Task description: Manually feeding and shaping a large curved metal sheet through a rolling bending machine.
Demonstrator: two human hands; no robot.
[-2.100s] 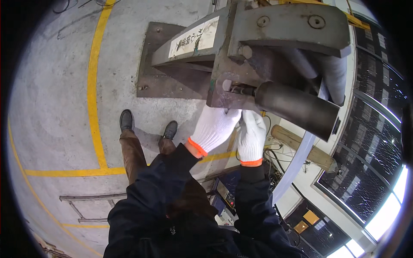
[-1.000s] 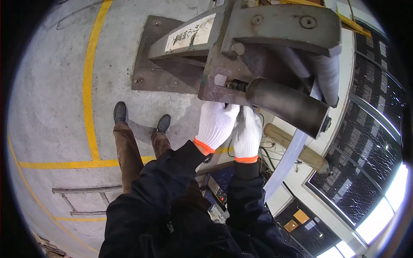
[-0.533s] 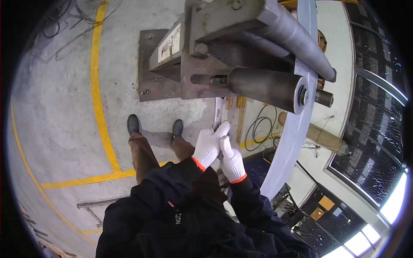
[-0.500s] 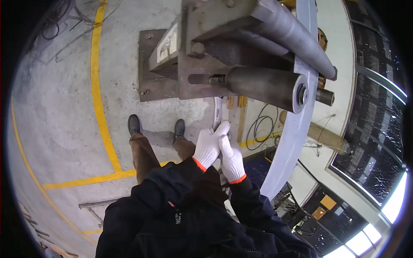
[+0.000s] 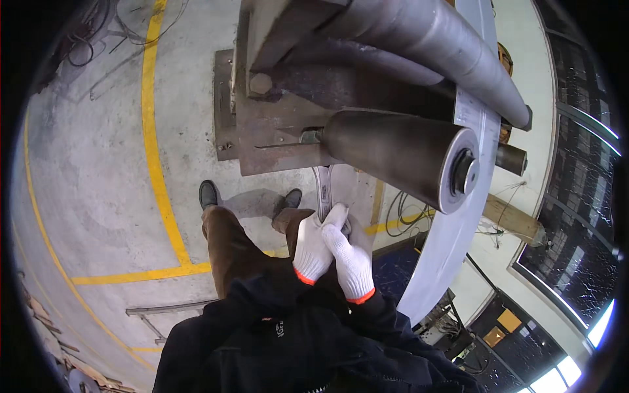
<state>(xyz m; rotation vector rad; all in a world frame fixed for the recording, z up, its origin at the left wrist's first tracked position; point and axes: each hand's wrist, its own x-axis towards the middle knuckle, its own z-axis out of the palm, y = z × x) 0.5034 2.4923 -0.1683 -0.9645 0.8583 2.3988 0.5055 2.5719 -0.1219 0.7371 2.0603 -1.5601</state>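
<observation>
Both of my hands wear white knitted gloves with orange cuffs and are closed together around the handle of a steel wrench [image 5: 324, 190]. My left hand [image 5: 312, 250] is wrapped round the handle on the left side. Pressed against it, my right hand [image 5: 350, 261] grips from the right, its thumb lying over the front. The wrench's upper end goes up to the lower edge of a brown steel bracket [image 5: 278, 159], where its jaw is hidden. A dark steel roller [image 5: 393, 152] juts out to the right from this bracket, above my hands.
A thicker roller [image 5: 426, 36] slants overhead, beside a hex bolt head [image 5: 261, 83]. A long pale metal strip [image 5: 452, 239] curves down on the right. Black cables [image 5: 401, 215] and a wooden beam [image 5: 514, 221] lie beyond it. Yellow lines [image 5: 152, 131] mark the concrete floor.
The machine looks larger and nearer, and its rollers sit lower in the picture. My hands have shifted slightly down in the picture, still around the wrench. My legs show more.
</observation>
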